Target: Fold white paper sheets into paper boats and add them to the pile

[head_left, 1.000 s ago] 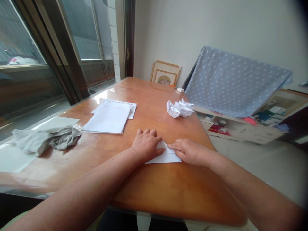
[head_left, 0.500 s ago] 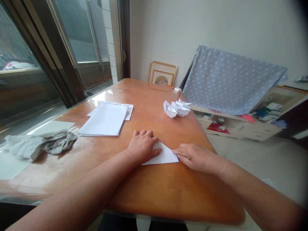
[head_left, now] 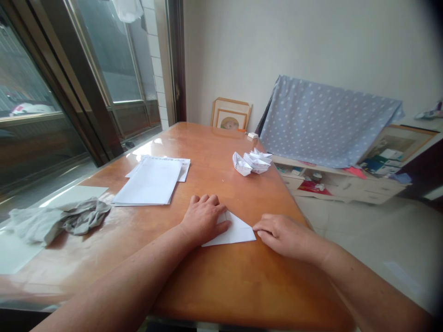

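Folded paper [head_left: 239,230] under unclenched left fingers [head_left: 214,201]; right fingers [head_left: 264,226], loosely curled, at its edge.

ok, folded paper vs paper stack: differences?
The folded paper looks smaller than the paper stack. The folded paper shows a slanted edge; the paper stack's top sheet looks rectangular. The left hand rests on the folded paper; no hand touches the paper stack. Both are white, on the table.
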### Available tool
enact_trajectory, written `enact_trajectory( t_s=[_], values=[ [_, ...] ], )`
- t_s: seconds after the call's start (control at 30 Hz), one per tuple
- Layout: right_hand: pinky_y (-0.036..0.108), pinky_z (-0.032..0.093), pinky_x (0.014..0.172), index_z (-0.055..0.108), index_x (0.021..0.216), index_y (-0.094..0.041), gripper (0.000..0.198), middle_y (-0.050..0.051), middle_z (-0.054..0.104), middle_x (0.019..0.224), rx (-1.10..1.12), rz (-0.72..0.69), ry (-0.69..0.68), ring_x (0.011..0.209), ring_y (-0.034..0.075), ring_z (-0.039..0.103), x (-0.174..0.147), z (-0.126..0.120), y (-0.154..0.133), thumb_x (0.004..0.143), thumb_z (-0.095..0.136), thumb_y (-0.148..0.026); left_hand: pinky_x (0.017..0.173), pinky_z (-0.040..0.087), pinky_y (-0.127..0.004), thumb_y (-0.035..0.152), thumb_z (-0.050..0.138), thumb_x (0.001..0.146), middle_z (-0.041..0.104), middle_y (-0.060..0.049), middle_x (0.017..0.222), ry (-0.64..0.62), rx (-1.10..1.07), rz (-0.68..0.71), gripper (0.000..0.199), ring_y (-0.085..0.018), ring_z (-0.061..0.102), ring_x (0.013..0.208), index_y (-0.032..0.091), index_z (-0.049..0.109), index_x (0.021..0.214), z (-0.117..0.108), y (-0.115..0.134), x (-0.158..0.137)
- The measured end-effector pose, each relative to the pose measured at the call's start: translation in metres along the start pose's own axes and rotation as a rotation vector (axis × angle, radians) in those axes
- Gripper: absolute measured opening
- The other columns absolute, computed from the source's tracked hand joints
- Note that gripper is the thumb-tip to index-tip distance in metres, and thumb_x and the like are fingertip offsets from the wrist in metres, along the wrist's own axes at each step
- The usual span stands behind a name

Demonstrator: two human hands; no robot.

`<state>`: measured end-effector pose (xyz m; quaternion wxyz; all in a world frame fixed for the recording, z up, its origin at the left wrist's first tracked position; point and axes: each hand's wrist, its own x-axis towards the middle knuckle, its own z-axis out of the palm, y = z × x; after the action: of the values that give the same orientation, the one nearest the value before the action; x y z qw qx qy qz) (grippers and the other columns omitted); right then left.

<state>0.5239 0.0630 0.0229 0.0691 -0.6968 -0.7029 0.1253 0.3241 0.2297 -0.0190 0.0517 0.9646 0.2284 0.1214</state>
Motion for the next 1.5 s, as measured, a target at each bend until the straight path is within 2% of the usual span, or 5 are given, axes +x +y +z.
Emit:
enact_trajectory(
  t_s=[0.27,0.47,0.67,0.87,1.5],
  values=[
    [0.028,0.043,0.073,0.073,0.085,-0.022,0.028,0.005,0.066,0.083,0.082,0.048,0.147,0.077,0.018,0.059,0.033,-0.005,-0.012,0.093,0.046,-0.024,0.094,0.037,-0.043,0.055,0.060,0.087,0.063,-0.007,0.107,0.024,-0.051,0.041,0.045,-0.028,0.058,0.104,0.030,0.063,0.124,-0.002,-0.005,-0.002],
    [0.027,0.043,0.077,0.070,0.096,-0.022,0.020,0.005,0.065,0.095,0.122,0.059,0.205,0.084,0.017,0.061,0.056,0.023,-0.024,0.093,0.050,-0.024,0.096,0.039,-0.041,0.038,0.062,0.087,0.065,-0.006,0.115,0.014,-0.136,0.065,0.048,-0.027,0.059,0.110,0.026,0.054,0.132,-0.005,-0.011,-0.003],
    [0.031,0.043,0.084,0.067,0.113,-0.026,0.024,0.006,0.064,0.101,0.063,0.137,0.262,0.100,0.023,0.059,0.056,0.045,-0.024,0.093,0.054,-0.030,0.090,0.041,-0.039,0.032,0.047,0.094,0.067,-0.006,0.112,0.092,-0.173,-0.198,0.027,-0.024,0.063,0.107,0.024,0.058,0.118,-0.013,-0.024,-0.001],
    [0.030,0.041,0.076,0.062,0.114,-0.027,0.025,0.004,0.064,0.103,0.141,0.187,0.225,0.092,0.021,0.061,0.055,0.048,-0.023,0.090,0.055,-0.028,0.074,0.044,-0.035,0.056,0.046,0.093,0.070,-0.002,0.087,-0.051,-0.298,-0.369,0.041,-0.024,0.067,0.085,0.024,0.059,0.114,-0.020,-0.031,-0.002],
    [0.028,0.038,0.069,0.067,0.109,-0.025,0.023,0.005,0.055,0.095,0.128,0.038,0.104,0.080,0.017,0.058,0.051,0.047,-0.026,0.096,0.047,-0.029,0.066,0.044,-0.028,0.019,0.057,0.077,0.059,0.002,0.079,-0.014,-0.451,-0.339,0.033,-0.016,0.059,0.073,0.022,0.058,0.110,0.000,-0.024,0.002]
  ],
)
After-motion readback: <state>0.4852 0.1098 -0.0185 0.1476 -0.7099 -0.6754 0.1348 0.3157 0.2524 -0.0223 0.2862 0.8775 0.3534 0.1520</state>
